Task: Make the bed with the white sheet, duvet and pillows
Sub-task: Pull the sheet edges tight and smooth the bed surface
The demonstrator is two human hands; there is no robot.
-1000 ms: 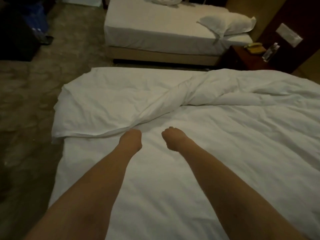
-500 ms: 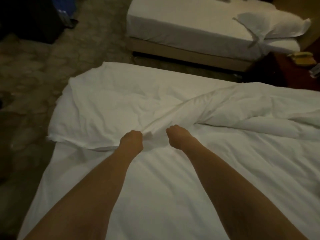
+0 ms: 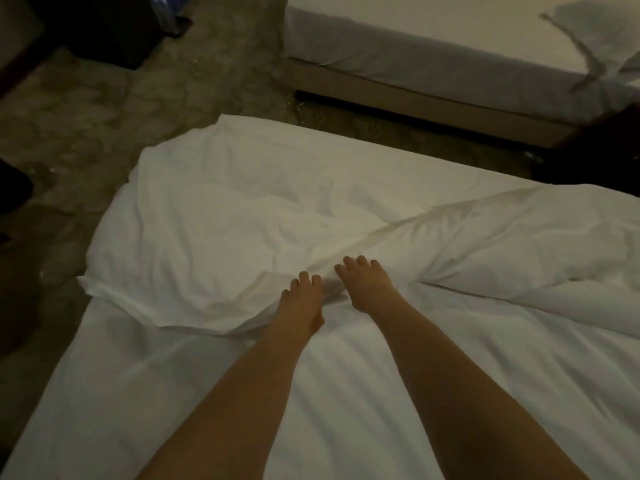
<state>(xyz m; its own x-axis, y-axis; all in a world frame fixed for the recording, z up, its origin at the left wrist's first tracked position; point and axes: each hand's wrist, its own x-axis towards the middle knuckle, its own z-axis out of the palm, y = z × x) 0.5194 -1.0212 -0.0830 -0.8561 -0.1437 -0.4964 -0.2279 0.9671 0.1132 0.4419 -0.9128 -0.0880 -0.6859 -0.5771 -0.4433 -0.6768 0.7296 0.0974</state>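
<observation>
A white sheet (image 3: 398, 403) covers the near bed. The white duvet (image 3: 214, 220) lies crumpled and folded back over the bed's far half, with a twisted ridge running to the right. My left hand (image 3: 302, 301) and my right hand (image 3: 367, 284) lie side by side on the duvet's near fold in the middle of the bed. The fingers of both hands are stretched out flat on the fabric and hold nothing. A white pillow (image 3: 599, 32) lies on the other bed at the top right.
A second bed (image 3: 433, 43) with a white sheet stands beyond a strip of patterned carpet (image 3: 145, 109). A dark nightstand (image 3: 602, 150) sits between the beds at right. Dark furniture and bags (image 3: 104, 26) fill the top left corner.
Both hands were closed fists at the duvet's fold; now their fingers have spread flat on it. My view has moved closer and to the left.
</observation>
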